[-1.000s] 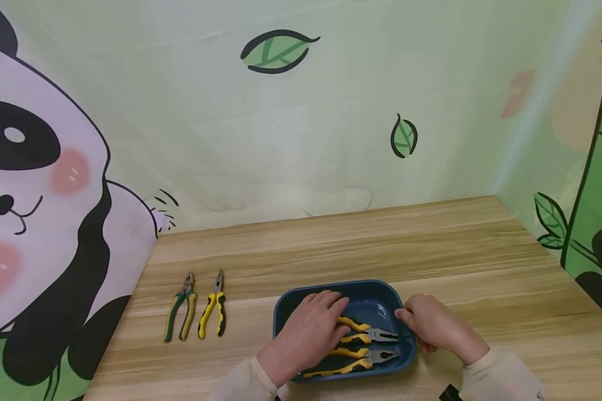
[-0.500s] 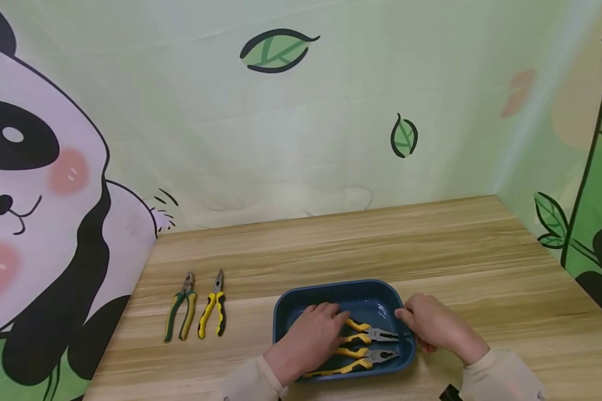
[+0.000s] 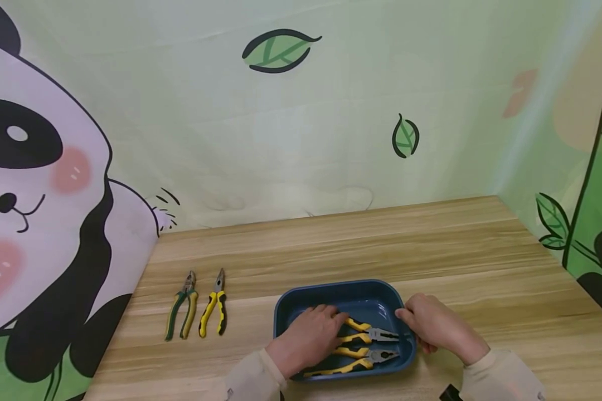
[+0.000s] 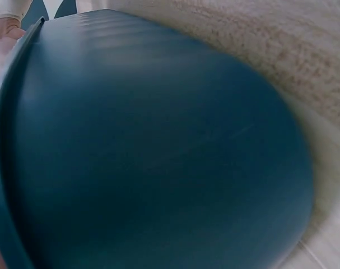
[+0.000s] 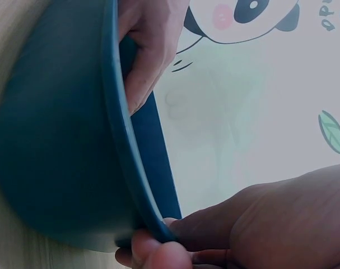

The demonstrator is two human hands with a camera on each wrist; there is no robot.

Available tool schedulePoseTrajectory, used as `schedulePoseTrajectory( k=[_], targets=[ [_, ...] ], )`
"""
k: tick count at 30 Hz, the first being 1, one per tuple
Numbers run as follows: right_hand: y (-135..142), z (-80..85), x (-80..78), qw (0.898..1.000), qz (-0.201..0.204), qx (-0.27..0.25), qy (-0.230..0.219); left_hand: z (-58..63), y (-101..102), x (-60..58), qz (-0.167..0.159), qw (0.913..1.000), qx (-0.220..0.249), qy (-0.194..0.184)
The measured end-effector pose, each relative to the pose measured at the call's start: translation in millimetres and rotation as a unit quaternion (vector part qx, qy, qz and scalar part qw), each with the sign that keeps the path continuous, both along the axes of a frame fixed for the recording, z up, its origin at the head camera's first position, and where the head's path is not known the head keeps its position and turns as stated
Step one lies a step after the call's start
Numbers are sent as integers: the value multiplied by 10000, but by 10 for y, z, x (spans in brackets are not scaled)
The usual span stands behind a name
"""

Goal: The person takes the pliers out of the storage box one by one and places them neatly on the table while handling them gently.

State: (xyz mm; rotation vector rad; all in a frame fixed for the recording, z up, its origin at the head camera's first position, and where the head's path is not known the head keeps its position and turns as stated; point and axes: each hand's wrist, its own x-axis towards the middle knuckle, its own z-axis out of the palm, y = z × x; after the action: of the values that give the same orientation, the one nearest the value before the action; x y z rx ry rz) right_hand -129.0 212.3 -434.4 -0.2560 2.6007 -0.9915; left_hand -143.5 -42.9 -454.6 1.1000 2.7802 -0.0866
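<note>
Left hand (image 3: 308,337) down in the blue tray (image 3: 341,286), I cover parts of the handles of two yellow-handled pliers (image 3: 376,334), so I cannot tell whether those fingers sit apart or clamp anything; the left wrist view is mostly tray wall. My right hand (image 3: 438,326) pinches the tray's rim, the pliers' metal heads lying between my hands. Two more pliers (image 3: 218,286) lie left of my left hand, and the backdrop (image 5: 231,112) lettering (image 5: 327,22) is cut off, unreadable.
</note>
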Motion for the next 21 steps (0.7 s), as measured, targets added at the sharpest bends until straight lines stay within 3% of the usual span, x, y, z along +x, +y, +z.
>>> schedulePoseTrajectory(
  k=[8, 21],
  targets=[
    [-2, 12, -2, 10000, -1, 36, -14, 10, 19, -45, 190, 9993, 67, -317],
    [0, 13, -4, 10000, 35, 10, -51, 34, 31, -19, 502, 9980, 146, -350]
  ],
)
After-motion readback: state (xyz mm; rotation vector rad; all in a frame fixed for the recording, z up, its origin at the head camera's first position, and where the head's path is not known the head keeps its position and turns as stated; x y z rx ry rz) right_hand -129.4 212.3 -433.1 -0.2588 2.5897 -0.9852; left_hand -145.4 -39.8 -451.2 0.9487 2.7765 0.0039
